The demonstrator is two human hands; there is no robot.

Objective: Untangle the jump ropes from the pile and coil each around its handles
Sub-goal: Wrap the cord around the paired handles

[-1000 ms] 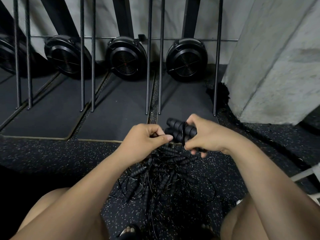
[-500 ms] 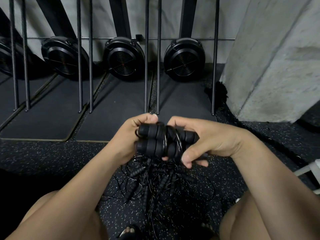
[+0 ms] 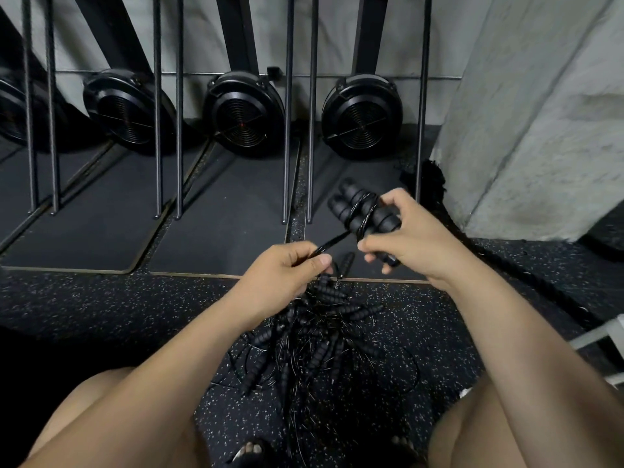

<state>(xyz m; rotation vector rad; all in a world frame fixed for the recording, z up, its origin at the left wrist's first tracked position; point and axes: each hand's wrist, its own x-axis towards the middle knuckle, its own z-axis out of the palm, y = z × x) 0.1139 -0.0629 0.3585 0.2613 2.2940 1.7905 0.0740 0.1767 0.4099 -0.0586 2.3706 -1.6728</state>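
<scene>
Right hand (image 3: 410, 243): wrapped round the near ends of two handles (image 3: 354, 206), thumb over the top, fingers curled underneath. I read this as clamping the pair side by side so they serve as one spool.
Handles: raised above the floor, far ends tilted up and away toward the mats. Several turns of cord cross their middle.
Left hand (image 3: 283, 276): thumb and forefinger pinch the cord (image 3: 332, 244), other fingers folded into the palm (whether they hold more rope, I cannot tell from this feed).
Cord: runs straight and tight from the left pinch up to the wraps. My guess is the tension is there so each turn beds snug instead of sliding off.
Pile (image 3: 314, 336): lies on the speckled floor (image 3: 101, 309) between the knees, directly below both hands. Many ribbed handles and thin cords lie crossed over one another. The hands work low over it, I think, so slack lifts out without dragging its neighbours.
Stage: one rope part-coiled, and the rest looks unsorted.
Risk: below the left hand the cord vanishes into the tangle, where a snag could tug the wraps loose.
Background: round black fans (image 3: 243, 109) behind upright bars (image 3: 287, 130), dark mats (image 3: 229, 211), concrete pillar (image 3: 540, 113) at right.
</scene>
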